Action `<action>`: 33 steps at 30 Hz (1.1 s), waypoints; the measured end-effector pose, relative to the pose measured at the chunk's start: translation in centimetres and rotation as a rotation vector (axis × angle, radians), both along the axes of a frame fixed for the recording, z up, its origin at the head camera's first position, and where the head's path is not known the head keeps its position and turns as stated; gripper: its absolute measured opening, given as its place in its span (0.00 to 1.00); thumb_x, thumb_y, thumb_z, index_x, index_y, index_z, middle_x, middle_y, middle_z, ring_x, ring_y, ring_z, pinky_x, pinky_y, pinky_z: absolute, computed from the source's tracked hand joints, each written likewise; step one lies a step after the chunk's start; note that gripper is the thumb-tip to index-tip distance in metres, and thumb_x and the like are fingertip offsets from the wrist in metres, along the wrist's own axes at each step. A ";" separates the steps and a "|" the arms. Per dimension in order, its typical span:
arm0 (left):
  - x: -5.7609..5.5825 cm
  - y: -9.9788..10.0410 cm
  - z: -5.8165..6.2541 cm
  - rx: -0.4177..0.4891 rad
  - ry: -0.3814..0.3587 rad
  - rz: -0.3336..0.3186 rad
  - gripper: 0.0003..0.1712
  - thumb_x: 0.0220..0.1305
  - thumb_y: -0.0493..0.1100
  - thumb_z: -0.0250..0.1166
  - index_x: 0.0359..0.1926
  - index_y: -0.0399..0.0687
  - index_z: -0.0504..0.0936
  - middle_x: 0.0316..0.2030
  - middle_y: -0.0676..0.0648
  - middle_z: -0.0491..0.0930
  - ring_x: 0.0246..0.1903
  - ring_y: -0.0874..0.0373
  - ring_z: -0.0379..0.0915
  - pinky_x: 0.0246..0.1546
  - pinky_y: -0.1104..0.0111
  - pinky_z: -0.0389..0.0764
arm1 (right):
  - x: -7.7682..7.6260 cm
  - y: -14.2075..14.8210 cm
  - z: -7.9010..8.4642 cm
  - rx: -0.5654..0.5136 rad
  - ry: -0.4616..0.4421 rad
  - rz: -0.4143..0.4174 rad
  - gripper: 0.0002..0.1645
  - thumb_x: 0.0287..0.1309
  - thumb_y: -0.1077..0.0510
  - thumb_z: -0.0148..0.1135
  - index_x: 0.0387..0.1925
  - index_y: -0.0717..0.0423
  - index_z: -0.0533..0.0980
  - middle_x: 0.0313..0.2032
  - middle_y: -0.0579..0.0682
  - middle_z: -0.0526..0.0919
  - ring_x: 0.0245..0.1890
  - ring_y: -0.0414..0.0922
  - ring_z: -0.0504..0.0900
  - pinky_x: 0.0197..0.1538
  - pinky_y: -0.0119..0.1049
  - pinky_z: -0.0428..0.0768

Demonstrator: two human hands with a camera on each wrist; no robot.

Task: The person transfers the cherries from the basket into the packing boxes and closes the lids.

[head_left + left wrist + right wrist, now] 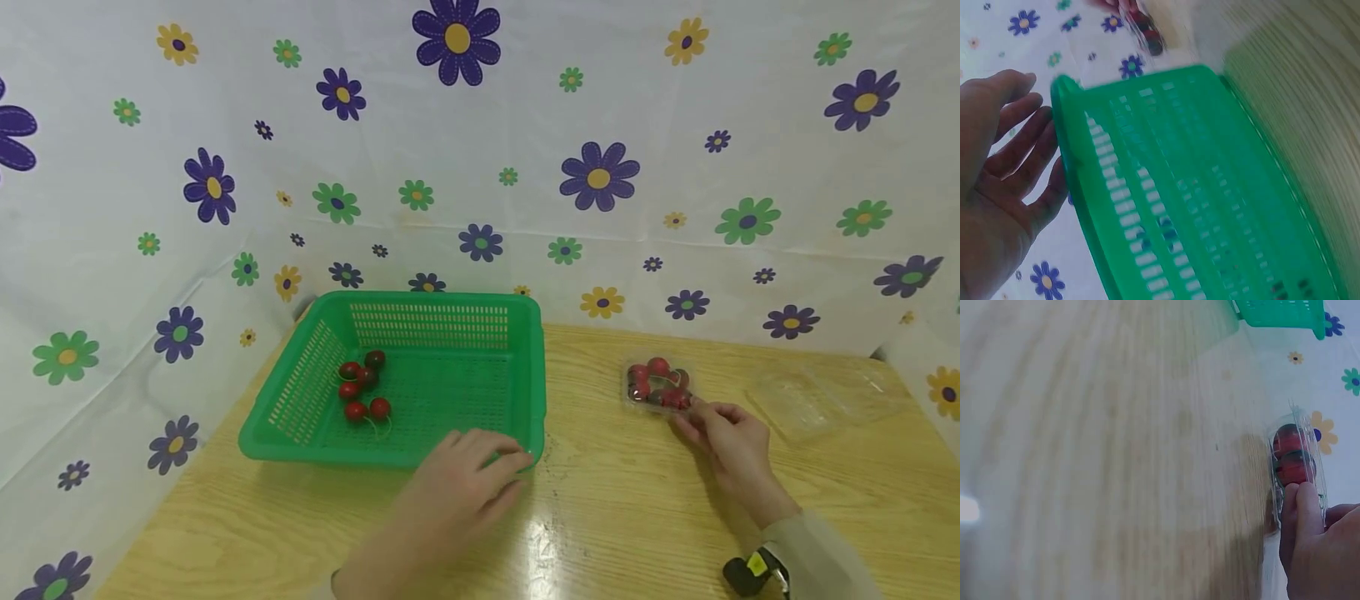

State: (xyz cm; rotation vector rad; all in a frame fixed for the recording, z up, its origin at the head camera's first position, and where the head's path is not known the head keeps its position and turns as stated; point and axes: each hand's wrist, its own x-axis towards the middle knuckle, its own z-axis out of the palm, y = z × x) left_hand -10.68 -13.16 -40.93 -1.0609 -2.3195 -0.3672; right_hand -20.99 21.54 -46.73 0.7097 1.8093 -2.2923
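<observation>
My left hand is at the near right corner of a green basket. In the left wrist view its loosely bent fingers lie along the basket's rim. Several red and dark cherries, some with stems, lie at the left inside the basket. On the right, my right hand pinches the near right corner of a small clear plastic box filled with cherries. The right wrist view shows the fingers on the side of the box, with two cherries visible through the plastic.
Empty clear plastic packaging lies on the wooden table to the right of my right hand. Behind and to the left hangs a white cloth with printed flowers, close to the basket's far side.
</observation>
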 end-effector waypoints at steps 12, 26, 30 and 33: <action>0.0 -2.8 -0.3 -0.040 -0.098 0.085 0.12 0.59 0.43 0.75 0.45 0.51 0.89 0.41 0.53 0.85 0.41 0.59 0.82 0.37 0.68 0.81 | -2.1 0.4 0.4 -0.127 -0.022 -0.149 0.07 0.72 0.61 0.56 0.46 0.57 0.68 0.32 0.42 0.81 0.30 0.35 0.90 0.46 0.28 0.86; 0.0 -2.8 -0.3 -0.002 -0.128 0.095 0.12 0.59 0.43 0.75 0.45 0.49 0.89 0.41 0.53 0.86 0.41 0.59 0.82 0.38 0.68 0.81 | 1.2 7.4 2.3 0.229 0.060 -0.265 0.09 0.66 0.51 0.66 0.32 0.48 0.77 0.17 0.42 0.82 0.13 0.38 0.80 0.19 0.32 0.81; 0.0 -2.7 -0.5 0.011 -0.142 0.095 0.12 0.59 0.42 0.74 0.45 0.49 0.89 0.41 0.53 0.85 0.42 0.59 0.82 0.39 0.68 0.82 | 2.4 9.9 2.5 0.183 -0.042 -0.237 0.14 0.65 0.45 0.66 0.28 0.47 0.76 0.14 0.43 0.79 0.12 0.40 0.75 0.16 0.34 0.77; 0.1 -2.6 -0.6 0.029 -0.141 0.094 0.12 0.59 0.42 0.74 0.45 0.49 0.89 0.41 0.53 0.85 0.42 0.59 0.82 0.38 0.68 0.81 | 3.0 11.1 2.2 0.147 -0.111 -0.219 0.20 0.66 0.41 0.64 0.24 0.47 0.77 0.15 0.43 0.78 0.13 0.40 0.74 0.17 0.34 0.76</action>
